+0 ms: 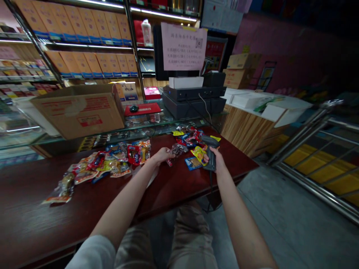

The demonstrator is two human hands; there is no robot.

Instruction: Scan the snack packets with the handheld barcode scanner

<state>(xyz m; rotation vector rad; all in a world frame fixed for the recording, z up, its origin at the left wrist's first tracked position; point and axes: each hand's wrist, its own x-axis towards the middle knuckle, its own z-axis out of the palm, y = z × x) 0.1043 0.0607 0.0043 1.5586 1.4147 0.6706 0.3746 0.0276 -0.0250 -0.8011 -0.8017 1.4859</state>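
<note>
My right hand [214,158] is wrapped round the grip of a dark grey barcode scanner [211,147], whose head points left over the table. My left hand [162,154] pinches a small clear-wrapped snack packet [176,150] just in front of the scanner's head. Both hands hover over a dark red table [84,203]. A pile of colourful snack packets [190,138] lies behind the scanner, with a blue packet [193,163] flat beside it. A longer spread of snack packets [109,162] lies left of my left hand.
A big cardboard box [80,110] stands on the glass counter [157,123] behind the table, next to a red mouse pad with mouse [141,108]. A cash register [193,97] with a pink notice [183,46] stands further right. Shelves of boxes fill the back wall. Metal rails [316,149] border the floor at right.
</note>
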